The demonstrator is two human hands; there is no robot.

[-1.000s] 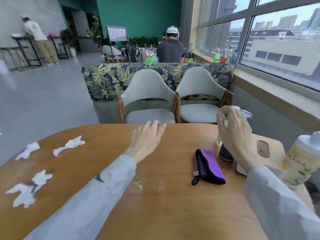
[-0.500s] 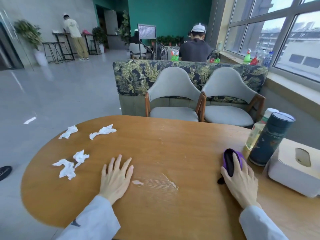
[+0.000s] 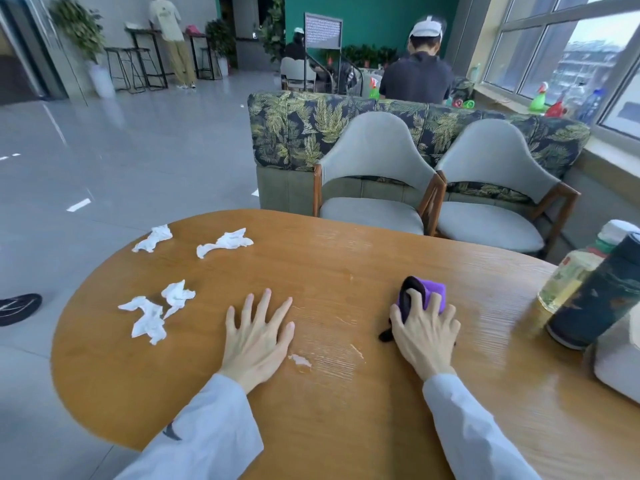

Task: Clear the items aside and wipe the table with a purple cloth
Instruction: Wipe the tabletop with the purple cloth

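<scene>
Tissue scraps (image 3: 149, 315) lie left of the flat, spread left hand (image 3: 258, 336). Right hand (image 3: 424, 336) has slid the cloth (image 3: 420, 294) leftward, fingers apparently pressing it; flask (image 3: 602, 292) stands right.

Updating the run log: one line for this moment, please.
wiping | right hand pressing purple cloth | left hand flat on table

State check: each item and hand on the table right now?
left hand: flat on the table, fingers spread, empty
right hand: pressing down on the purple cloth
purple cloth: bunched under the right hand
tissue scraps: crumpled, scattered at the left end
dark tumbler: upright, lid on
drink bottle: upright, capped, behind the tumbler
tissue box: at the right edge, partly out of view
table: scuffed in the middle
</scene>
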